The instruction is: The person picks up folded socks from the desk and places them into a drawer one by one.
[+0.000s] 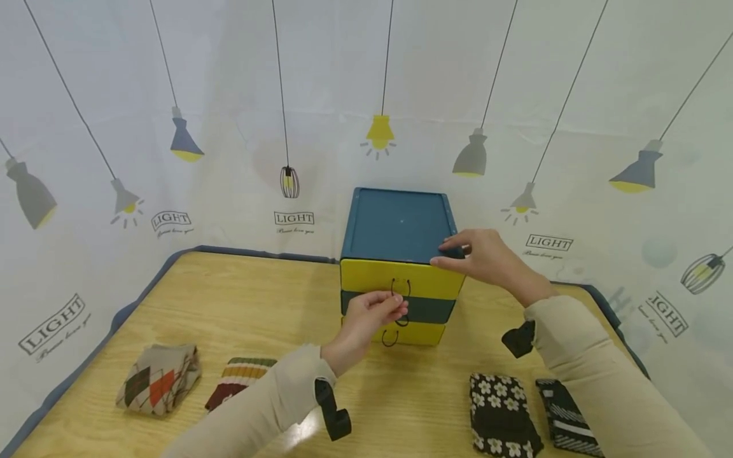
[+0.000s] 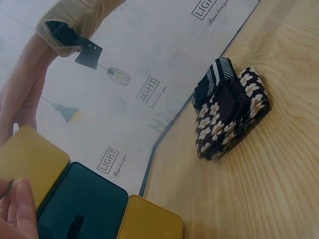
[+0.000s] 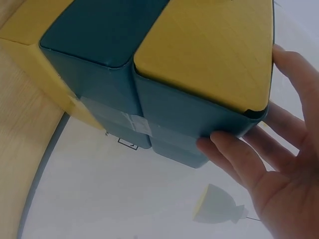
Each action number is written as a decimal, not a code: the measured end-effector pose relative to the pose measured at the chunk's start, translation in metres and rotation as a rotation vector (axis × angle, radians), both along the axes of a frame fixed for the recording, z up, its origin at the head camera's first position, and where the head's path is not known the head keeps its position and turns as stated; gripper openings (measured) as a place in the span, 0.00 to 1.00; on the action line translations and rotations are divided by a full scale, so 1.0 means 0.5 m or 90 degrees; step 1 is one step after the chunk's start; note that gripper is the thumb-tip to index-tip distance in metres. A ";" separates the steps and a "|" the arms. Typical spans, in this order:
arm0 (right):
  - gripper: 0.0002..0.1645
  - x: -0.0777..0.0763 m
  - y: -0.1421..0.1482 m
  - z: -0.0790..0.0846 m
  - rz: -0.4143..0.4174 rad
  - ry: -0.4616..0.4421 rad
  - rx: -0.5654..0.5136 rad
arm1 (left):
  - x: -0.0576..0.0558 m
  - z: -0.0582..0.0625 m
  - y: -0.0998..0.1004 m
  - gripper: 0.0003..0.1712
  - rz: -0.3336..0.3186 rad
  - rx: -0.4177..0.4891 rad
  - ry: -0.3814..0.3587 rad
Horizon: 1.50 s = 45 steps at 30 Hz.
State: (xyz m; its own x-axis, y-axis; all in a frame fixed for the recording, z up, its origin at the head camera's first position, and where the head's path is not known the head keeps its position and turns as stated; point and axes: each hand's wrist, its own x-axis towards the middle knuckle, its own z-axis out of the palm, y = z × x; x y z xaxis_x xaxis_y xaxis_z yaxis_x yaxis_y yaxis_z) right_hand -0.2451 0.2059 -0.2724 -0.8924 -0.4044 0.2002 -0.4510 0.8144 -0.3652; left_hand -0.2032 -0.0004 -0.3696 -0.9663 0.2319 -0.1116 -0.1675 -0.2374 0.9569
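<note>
A small drawer box with a blue top (image 1: pixel 401 222) stands on the table, its yellow and dark teal drawers stacked. The left hand (image 1: pixel 372 318) is in front of the top yellow drawer (image 1: pixel 366 275). Its thumb and fingers pinch that drawer's dark cord loop handle (image 1: pixel 409 286). At the box's upper right front corner, the right hand (image 1: pixel 487 257) grips the edge. In the right wrist view its bent fingers (image 3: pixel 239 154) touch the box's teal side (image 3: pixel 184 109). The top drawer looks closed. Lower down, the bottom yellow drawer (image 1: pixel 426 334) carries another cord loop (image 1: pixel 390 338).
At the left lie a folded argyle sock bundle (image 1: pixel 160 380) and a striped knit bundle (image 1: pixel 243 375), the latter partly behind the left sleeve. A black flower-patterned bundle (image 1: pixel 498 404) and a dark striped one (image 1: pixel 564 413) lie at the right. A lamp-printed curtain (image 1: pixel 338 152) hangs behind the table.
</note>
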 end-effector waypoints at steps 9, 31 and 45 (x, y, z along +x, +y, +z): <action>0.24 -0.001 0.000 0.005 -0.001 -0.015 0.000 | 0.026 -0.010 0.008 0.18 0.022 0.066 -0.006; 0.23 0.002 0.001 0.004 0.013 -0.014 0.000 | 0.108 -0.013 -0.020 0.16 -0.052 0.098 -0.025; 0.24 -0.004 0.005 0.014 0.040 -0.041 0.018 | 0.192 -0.013 -0.037 0.09 -0.137 0.121 -0.011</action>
